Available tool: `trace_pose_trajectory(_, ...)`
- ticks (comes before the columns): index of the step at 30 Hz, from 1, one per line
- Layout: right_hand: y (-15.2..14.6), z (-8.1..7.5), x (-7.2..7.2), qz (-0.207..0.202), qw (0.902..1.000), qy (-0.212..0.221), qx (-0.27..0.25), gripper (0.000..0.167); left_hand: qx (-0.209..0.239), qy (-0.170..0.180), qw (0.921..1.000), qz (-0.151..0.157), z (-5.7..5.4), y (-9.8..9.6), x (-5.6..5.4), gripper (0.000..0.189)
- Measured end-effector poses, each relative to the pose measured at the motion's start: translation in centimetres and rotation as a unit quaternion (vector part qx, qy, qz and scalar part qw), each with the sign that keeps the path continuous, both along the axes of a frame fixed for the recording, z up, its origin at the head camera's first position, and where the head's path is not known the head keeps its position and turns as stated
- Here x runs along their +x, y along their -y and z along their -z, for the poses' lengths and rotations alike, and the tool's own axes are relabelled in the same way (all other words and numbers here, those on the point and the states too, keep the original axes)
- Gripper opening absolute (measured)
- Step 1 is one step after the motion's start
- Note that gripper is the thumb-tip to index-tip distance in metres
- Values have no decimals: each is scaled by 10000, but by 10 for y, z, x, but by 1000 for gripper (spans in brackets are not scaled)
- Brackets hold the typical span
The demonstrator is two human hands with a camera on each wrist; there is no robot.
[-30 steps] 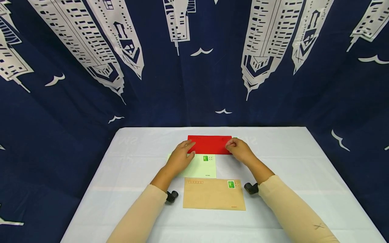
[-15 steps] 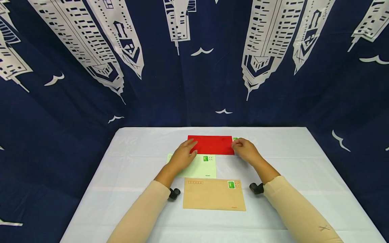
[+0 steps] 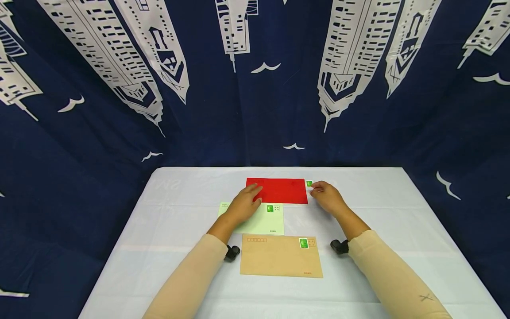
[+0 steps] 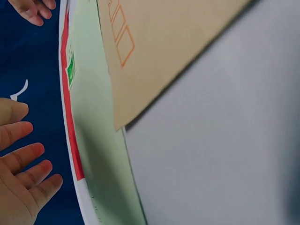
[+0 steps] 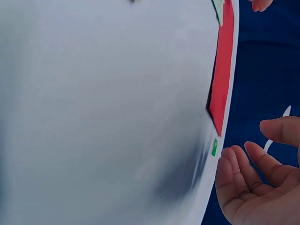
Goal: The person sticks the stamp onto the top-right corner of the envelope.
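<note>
A red envelope (image 3: 283, 190) lies far back on the white table, its left end under the fingers of my left hand (image 3: 244, 204). That hand spreads its fingers over the envelope and grips nothing. Just off the envelope's right end is a small green stamp (image 3: 309, 183). My right hand (image 3: 328, 197) hovers beside this stamp, its fingertips right at the stamp's edge. In the right wrist view the thumb and fingers of the right hand (image 5: 262, 178) stand apart with nothing between them, and the stamp (image 5: 214, 147) lies on the cloth near them.
A pale green envelope (image 3: 259, 223) with a green stamp lies below the red one, partly covered by the left hand. Nearer the front is a brown envelope (image 3: 279, 261), also stamped. The white table (image 3: 191, 190) ends at a dark blue patterned curtain (image 3: 239, 124).
My right hand has drawn off the red envelope's right end to the right, baring the green stamp. The left hand has slid slightly right along the envelope.
</note>
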State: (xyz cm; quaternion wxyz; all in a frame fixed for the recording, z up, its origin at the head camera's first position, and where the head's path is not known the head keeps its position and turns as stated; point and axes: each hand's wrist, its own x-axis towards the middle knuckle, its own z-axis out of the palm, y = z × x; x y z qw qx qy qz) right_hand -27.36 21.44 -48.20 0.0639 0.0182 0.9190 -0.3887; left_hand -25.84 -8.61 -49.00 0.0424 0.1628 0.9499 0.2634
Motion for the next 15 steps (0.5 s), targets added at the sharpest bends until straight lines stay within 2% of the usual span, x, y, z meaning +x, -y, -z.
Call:
trace_pose_trajectory(8, -7, 9, -6, 130, 9998, 58, -133, 43, -33, 237, 9997, -1, 6, -2, -3, 54)
trace_pose_trajectory(15, -10, 12, -14, 122, 9999, 33, -62, 43, -191, 296, 9994, 22, 7, -4, -7, 53)
